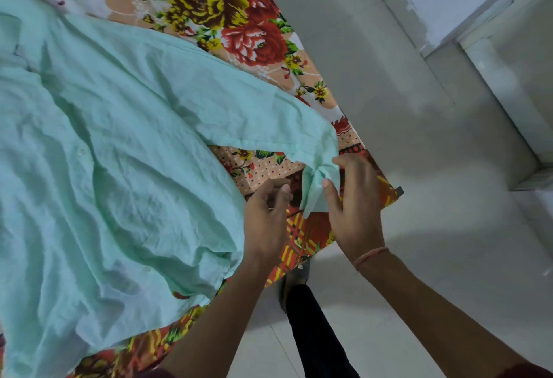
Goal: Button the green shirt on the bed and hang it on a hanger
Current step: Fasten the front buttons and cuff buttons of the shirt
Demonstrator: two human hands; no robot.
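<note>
While the thumb and fingers [327, 187] of the right hand [356, 213] pinch the cuff [317, 186], a person works at the near right corner of the bed [209, 3]. The left hand [266, 219] is just left of the cuff and apart from it, fingers curled in with nothing visible between them. From the cuff the sleeve [239, 114] runs far and left, its long axis slanting up toward the shoulder. The shirt [104, 168] itself therefore lies left of both hands, spread wrinkled over the floral sheet. One button [80, 151] shows on the front, well left of the hands; whether it is fastened cannot be told. The left hand is nearer the shirt's front, the right nearer the bed's edge and the pale floor [419, 168]. No hanger is in view. By this showing the work is at the cuff, and hanging has not yet begun.
</note>
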